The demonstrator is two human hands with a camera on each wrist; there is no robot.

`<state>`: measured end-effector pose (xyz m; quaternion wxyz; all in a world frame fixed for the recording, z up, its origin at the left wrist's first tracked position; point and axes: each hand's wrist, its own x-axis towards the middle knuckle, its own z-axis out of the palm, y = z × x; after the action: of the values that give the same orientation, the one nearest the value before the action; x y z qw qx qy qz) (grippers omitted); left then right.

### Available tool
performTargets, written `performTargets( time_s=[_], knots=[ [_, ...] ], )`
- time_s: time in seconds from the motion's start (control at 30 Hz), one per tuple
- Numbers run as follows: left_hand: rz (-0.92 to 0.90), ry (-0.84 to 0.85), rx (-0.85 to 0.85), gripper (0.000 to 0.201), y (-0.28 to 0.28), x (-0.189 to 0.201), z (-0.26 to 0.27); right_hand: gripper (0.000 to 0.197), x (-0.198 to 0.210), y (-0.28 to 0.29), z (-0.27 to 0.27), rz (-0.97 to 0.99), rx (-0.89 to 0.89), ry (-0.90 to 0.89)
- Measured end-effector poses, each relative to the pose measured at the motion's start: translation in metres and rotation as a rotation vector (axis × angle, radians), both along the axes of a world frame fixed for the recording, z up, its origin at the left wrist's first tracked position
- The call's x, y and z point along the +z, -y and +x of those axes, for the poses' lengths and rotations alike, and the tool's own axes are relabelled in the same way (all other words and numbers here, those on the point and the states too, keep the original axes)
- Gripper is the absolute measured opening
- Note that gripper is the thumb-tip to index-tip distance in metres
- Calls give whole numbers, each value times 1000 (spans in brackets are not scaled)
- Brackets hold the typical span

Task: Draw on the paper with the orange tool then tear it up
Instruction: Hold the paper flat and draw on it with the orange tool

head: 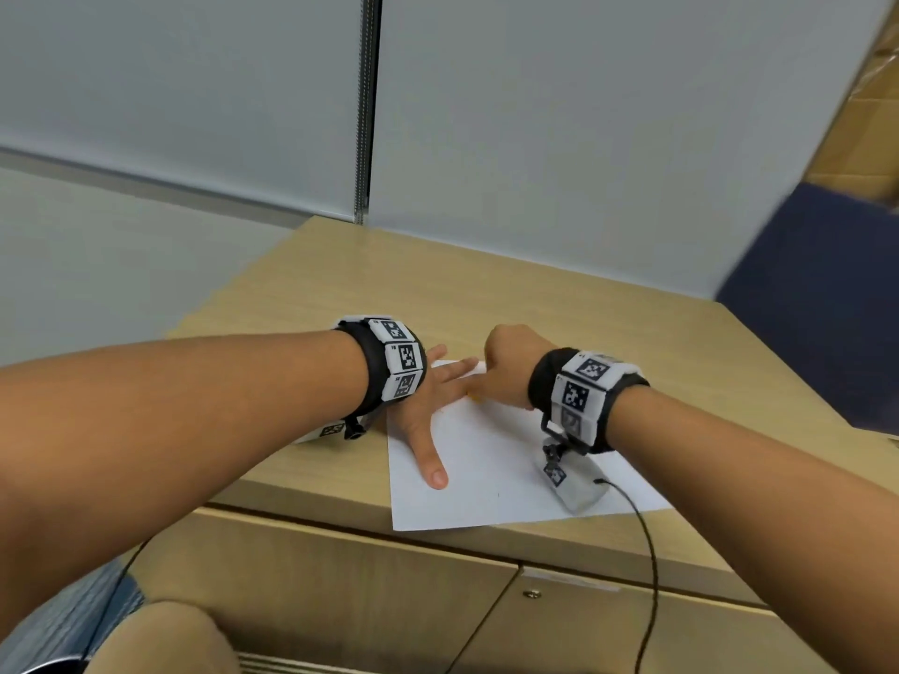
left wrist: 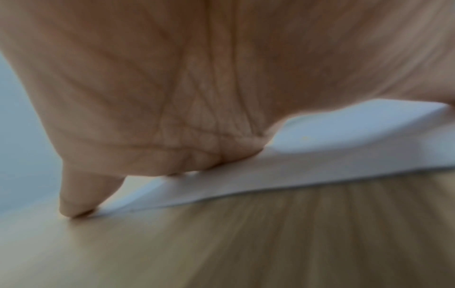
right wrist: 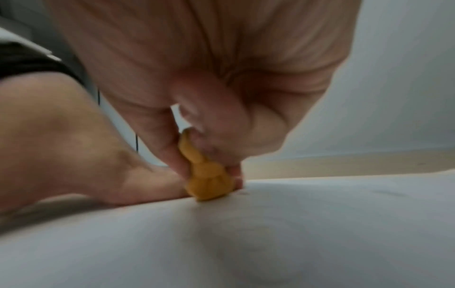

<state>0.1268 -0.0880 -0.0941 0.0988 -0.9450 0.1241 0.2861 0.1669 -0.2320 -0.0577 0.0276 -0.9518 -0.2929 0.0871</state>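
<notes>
A white sheet of paper [head: 506, 474] lies on the wooden cabinet top [head: 511, 294]. My left hand [head: 433, 406] lies flat with spread fingers, pressing the sheet's far left part; the left wrist view shows its palm [left wrist: 197, 97] on the paper [left wrist: 320, 161]. My right hand [head: 511, 367] is curled over the sheet's far edge. In the right wrist view its fingers [right wrist: 197, 136] pinch a small orange tool [right wrist: 206, 179], whose lower end touches the paper [right wrist: 270, 233]. In the head view only an orange speck of the tool [head: 474, 395] shows beside the hand.
The cabinet stands against pale wall panels [head: 535, 138]. A dark blue surface [head: 827, 294] and cardboard [head: 866, 128] are at the right. Cabinet doors [head: 389, 600] lie below the front edge. Black cables [head: 649, 552] hang from the wrist cameras.
</notes>
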Motion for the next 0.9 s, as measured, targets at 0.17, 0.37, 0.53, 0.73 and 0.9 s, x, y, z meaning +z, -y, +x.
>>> performTargets(
  time_s=[0.17,0.37,0.53,0.73,0.9],
  knots=[
    [54,-76,-18,145,-2,-5,8,32,-13,-1,-23,63,106,-184],
    [25,-36,22,149,1,1,3,36,-6,-4,-13,-16,72,-9],
    [16,-50,-5,159,-4,-8,11,30,-8,1,-12,30,74,-141],
    [-25,1,8,151,-2,0,1,35,-2,9,14,-6,-106,-30],
    [-26,29,22,150,-2,0,0,35,7,40,14,-1,-141,-32]
  ],
)
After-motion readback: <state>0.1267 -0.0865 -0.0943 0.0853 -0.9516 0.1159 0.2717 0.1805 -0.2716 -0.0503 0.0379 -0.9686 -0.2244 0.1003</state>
